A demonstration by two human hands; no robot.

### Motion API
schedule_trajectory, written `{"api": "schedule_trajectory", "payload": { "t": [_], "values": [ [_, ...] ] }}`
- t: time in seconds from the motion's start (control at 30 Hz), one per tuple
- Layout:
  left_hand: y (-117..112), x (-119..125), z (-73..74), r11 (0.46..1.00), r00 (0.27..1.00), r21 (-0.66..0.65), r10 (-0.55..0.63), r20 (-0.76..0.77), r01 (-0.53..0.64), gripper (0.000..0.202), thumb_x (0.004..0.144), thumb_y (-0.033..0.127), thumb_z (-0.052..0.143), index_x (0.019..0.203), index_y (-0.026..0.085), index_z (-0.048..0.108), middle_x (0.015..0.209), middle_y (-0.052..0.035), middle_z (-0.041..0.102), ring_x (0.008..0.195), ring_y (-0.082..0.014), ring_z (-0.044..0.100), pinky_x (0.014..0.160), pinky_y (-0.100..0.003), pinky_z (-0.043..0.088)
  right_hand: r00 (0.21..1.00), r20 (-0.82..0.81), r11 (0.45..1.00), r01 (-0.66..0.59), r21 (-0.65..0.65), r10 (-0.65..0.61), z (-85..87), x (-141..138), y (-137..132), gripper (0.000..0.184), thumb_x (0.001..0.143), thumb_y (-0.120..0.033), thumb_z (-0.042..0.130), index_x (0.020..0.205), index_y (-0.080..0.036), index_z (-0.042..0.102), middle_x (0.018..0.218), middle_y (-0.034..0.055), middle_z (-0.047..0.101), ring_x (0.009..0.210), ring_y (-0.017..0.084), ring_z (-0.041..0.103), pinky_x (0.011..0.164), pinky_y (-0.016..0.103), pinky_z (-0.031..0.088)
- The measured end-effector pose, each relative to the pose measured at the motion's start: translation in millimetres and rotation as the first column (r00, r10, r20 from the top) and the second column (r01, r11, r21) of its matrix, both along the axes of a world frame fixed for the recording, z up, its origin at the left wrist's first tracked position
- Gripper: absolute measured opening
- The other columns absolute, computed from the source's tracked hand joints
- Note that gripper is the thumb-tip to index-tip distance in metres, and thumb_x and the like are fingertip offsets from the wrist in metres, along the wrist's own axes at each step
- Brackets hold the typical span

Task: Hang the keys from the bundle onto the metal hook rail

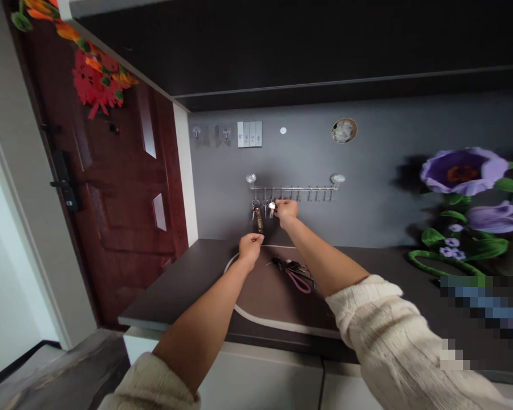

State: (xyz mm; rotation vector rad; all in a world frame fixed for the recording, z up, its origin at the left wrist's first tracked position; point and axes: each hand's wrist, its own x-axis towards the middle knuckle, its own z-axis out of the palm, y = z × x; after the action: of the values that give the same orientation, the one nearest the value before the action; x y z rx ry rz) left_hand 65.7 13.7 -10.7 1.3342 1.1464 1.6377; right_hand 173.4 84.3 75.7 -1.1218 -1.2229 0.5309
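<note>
While some keys (265, 208) already hang on the rail (297, 188), the right hand (287, 212) pinches another set (272, 206), the left hand (250, 249) a strap (259, 218) by its tip; a bunch (297, 270) lies unhung on the mat (273, 307).

One head-worn camera looks forward and down on the nearby hands (250, 249).

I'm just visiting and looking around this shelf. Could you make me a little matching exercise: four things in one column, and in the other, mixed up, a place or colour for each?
Things:
1. hook rail
2. key fob
3. pink loop
4. biggest flower

Places and colours:
A. lying on the brown mat
B. purple petals
C. fixed to the grey wall
D. below the rail's left end

Right pairs: 1-C, 2-D, 3-A, 4-B
</note>
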Motion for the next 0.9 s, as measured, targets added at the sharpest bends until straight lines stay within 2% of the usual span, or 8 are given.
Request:
{"api": "schedule_trajectory", "payload": {
  "t": [0.1,0.17,0.33,0.5,0.6,0.73,0.9],
  "values": [
    [0.8,-0.2,-0.6,1.000,1.000,0.005,0.007,0.003,-0.007,0.010,0.065,0.019,0.057,0.070,0.012,0.064,0.066,-0.0041,0.062,0.062,-0.0108,0.052,0.065,-0.024,0.039,0.991,-0.035,0.991,0.127,-0.046,-0.129,-3.8,2.8,3.1,0.021,0.072,-0.028,0.047,0.076,-0.010,0.057,0.056,0.0016,0.058,0.056,0.009,0.055,0.055,0.020,0.045],
    [0.5,-0.1,-0.4,1.000,1.000,0.004,0.009,0.007,-0.009,0.010,0.065,0.018,0.057,0.070,0.012,0.064,0.066,-0.0041,0.062,0.061,-0.0107,0.052,0.064,-0.024,0.039,0.990,-0.031,0.989,0.135,-0.054,-0.136,-5.4,4.5,3.3,0.020,0.071,-0.026,0.047,0.075,-0.010,0.057,0.057,0.0015,0.059,0.056,0.009,0.055,0.056,0.020,0.045],
    [-1.2,-0.1,1.2,1.000,1.000,-0.004,0.002,0.009,-0.002,0.010,0.066,0.019,0.057,0.069,0.012,0.064,0.064,-0.0033,0.061,0.060,-0.0103,0.051,0.063,-0.024,0.039,0.995,-0.077,0.996,0.063,-0.070,-0.068,-5.7,7.3,-3.4,0.013,0.071,-0.021,0.046,0.074,-0.012,0.055,0.057,-0.0003,0.057,0.054,0.007,0.054,0.055,0.018,0.044],
    [-5.6,-1.1,4.3,1.000,1.000,-0.015,-0.018,-0.002,0.018,0.008,0.065,0.017,0.057,0.067,0.013,0.064,0.061,-0.0026,0.059,0.058,-0.0096,0.049,0.063,-0.023,0.038,0.986,-0.167,0.992,-0.035,-0.123,0.014,-4.5,10.2,-24.8,0.009,0.072,-0.014,0.044,0.068,-0.014,0.052,0.062,0.0001,0.056,0.051,0.005,0.052,0.052,0.020,0.045],
    [-9.8,-2.3,5.4,0.998,0.998,-0.031,-0.056,-0.020,0.055,0.008,0.064,0.018,0.058,0.067,0.014,0.064,0.058,-0.0015,0.058,0.057,-0.0094,0.048,0.062,-0.023,0.038,0.995,-0.100,0.988,-0.029,-0.149,0.015,-6.3,16.1,-41.8,0.008,0.071,-0.014,0.046,0.068,-0.015,0.053,0.067,0.0014,0.057,0.053,0.006,0.052,0.051,0.020,0.044],
    [-12.0,-4.5,3.9,0.995,0.992,-0.043,-0.095,-0.082,0.092,0.009,0.064,0.020,0.059,0.067,0.013,0.064,0.055,-0.0010,0.056,0.053,-0.0085,0.045,0.060,-0.023,0.037,0.997,-0.002,0.984,-0.076,-0.163,0.077,-14.2,26.6,-64.7,0.007,0.069,-0.016,0.048,0.068,-0.014,0.055,0.068,0.0019,0.058,0.055,0.007,0.051,0.052,0.019,0.041],
    [-12.1,-5.9,-0.6,0.989,0.975,-0.047,-0.146,-0.170,0.140,0.006,0.062,0.014,0.060,0.065,0.013,0.064,0.059,-0.0018,0.058,0.054,-0.0083,0.046,0.061,-0.023,0.037,0.967,0.201,0.973,-0.115,-0.199,0.155,-40.5,37.5,-86.7,0.006,0.063,-0.015,0.052,0.062,-0.014,0.058,0.061,0.0003,0.058,0.051,0.006,0.046,0.055,0.019,0.038]
  ]
}}
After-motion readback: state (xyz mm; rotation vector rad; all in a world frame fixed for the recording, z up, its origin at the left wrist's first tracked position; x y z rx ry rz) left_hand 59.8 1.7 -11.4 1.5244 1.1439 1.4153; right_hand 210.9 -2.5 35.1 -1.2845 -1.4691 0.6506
